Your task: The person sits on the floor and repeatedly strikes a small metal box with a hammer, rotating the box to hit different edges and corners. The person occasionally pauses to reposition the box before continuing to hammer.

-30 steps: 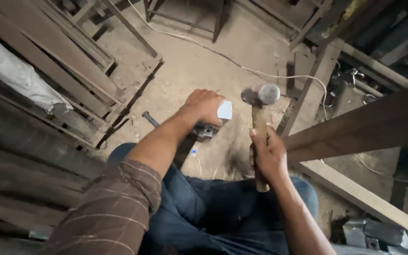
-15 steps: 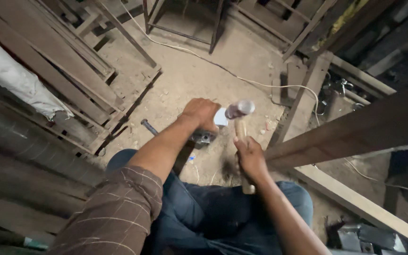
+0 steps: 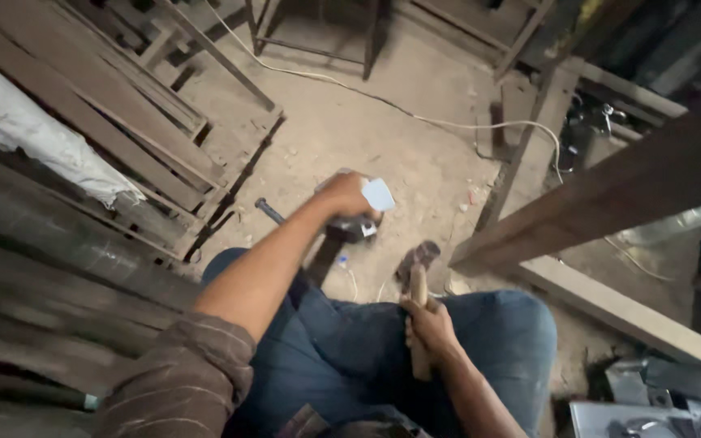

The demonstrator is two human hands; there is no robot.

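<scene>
In the head view, a hammer with a wooden handle is held in the right hand, just below the centre of the frame at about 5 o'clock. The fingers are wrapped fully round the handle, and the dark metal head points toward 12 o'clock, low over the dusty floor between the knees. The left hand is seen just above the centre, reached out from a brown striped sleeve. It is closed on a small, flat, pale piece, which sticks out at the 3 o'clock side of the fingers. Directly beneath that hand a dark metal block rests on the floor, and a dark rod lies just beside it at 9 o'clock. The hammer head is held near the block but apart from it. Blue trousers fill the lower middle of the frame.

Stacked wooden slats are seen at 10 o'clock, with a white cloth draped over them. A white cable runs across the floor at 12 o'clock. A heavy wooden beam crosses at 3 o'clock, and metal parts lie at 4 o'clock.
</scene>
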